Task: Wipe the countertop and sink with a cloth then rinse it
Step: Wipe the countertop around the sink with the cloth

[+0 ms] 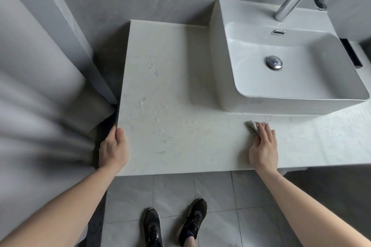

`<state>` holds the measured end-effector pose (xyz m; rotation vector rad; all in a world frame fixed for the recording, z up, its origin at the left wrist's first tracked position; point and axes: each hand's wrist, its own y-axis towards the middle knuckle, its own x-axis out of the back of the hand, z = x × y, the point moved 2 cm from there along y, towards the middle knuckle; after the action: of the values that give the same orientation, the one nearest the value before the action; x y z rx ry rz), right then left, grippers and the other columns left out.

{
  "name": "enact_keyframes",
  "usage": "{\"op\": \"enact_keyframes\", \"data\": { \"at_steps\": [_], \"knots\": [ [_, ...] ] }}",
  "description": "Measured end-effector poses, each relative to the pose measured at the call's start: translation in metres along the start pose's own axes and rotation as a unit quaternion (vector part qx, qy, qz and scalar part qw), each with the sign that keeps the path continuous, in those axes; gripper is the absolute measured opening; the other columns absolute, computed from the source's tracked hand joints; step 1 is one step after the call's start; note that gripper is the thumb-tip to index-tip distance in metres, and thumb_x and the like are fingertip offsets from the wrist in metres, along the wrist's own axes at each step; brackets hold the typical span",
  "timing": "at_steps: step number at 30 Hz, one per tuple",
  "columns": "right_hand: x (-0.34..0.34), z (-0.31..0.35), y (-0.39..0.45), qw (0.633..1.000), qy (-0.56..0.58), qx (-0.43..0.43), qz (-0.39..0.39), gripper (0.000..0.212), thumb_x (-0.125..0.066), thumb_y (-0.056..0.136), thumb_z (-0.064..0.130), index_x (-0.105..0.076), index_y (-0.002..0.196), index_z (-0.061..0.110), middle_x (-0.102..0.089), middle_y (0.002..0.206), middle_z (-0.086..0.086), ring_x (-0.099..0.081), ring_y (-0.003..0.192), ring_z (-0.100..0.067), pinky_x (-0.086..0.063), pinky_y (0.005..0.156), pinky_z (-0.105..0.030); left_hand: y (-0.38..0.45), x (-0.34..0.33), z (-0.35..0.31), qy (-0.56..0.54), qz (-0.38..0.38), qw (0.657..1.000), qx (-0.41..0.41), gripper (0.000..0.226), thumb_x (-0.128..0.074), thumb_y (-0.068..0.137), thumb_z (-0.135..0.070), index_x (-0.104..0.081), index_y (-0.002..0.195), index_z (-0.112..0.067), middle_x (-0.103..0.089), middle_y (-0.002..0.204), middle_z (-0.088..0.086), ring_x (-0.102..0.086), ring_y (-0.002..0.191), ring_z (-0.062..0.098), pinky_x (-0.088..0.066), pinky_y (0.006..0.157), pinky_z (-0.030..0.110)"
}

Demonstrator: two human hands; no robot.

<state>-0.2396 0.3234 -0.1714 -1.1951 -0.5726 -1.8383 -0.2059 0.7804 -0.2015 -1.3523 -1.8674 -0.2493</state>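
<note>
Black shoes (174,224) on floor tiles. Left hand (113,149) grips surface (180,86) corner edge. Right hand (264,146), fingers flat, presses grey cloth (252,126) onto surface just before sink (281,94).

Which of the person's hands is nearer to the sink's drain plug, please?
The right hand: it presses the cloth on the countertop just in front of the sink, below the drain plug. The left hand holds the countertop's far left corner.
</note>
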Motion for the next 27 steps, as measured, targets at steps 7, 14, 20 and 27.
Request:
{"op": "enact_keyframes", "data": {
  "at_steps": [7,14,20,27],
  "knots": [
    [-0.054,0.096,-0.034,0.999,0.039,-0.002,0.007,0.066,-0.046,0.093,0.013,-0.038,0.157,0.027,-0.026,0.169,0.004,-0.015,0.158,-0.027,-0.006,0.127,-0.052,-0.004,0.002,-0.008,0.028,-0.017,0.999,-0.014,0.045,-0.027,0.105,-0.040,-0.055,0.136,-0.023,-0.065,0.130,0.020,-0.057,0.114,0.049,-0.046,0.092,0.050],
    [-0.104,0.207,-0.091,0.956,0.061,0.264,0.108,0.075,-0.048,0.071,0.004,-0.054,0.144,0.018,-0.047,0.156,0.001,-0.035,0.145,-0.031,-0.028,0.118,-0.048,-0.005,0.002,-0.008,0.050,-0.015,0.999,0.003,0.047,-0.028,0.106,-0.042,-0.055,0.137,-0.021,-0.063,0.134,0.020,-0.055,0.117,0.049,-0.046,0.095,0.052],
    [-0.072,0.161,-0.064,0.964,0.181,0.179,0.077,0.073,-0.043,0.074,-0.006,-0.061,0.140,0.020,-0.056,0.150,0.002,-0.047,0.143,-0.019,-0.039,0.118,-0.035,-0.007,0.004,-0.011,0.042,-0.007,0.999,-0.003,0.044,-0.027,0.108,-0.039,-0.056,0.135,-0.020,-0.063,0.133,0.021,-0.056,0.115,0.050,-0.045,0.092,0.051],
    [0.005,0.050,0.009,0.989,0.123,-0.048,-0.070,0.059,-0.038,0.090,-0.007,-0.057,0.141,0.017,-0.059,0.145,-0.001,-0.052,0.136,-0.023,-0.037,0.113,-0.025,-0.005,0.004,-0.009,0.052,-0.012,0.999,-0.005,0.061,-0.019,0.098,-0.051,-0.053,0.139,-0.022,-0.063,0.133,0.023,-0.056,0.116,0.051,-0.046,0.093,0.053]
  ]
}}
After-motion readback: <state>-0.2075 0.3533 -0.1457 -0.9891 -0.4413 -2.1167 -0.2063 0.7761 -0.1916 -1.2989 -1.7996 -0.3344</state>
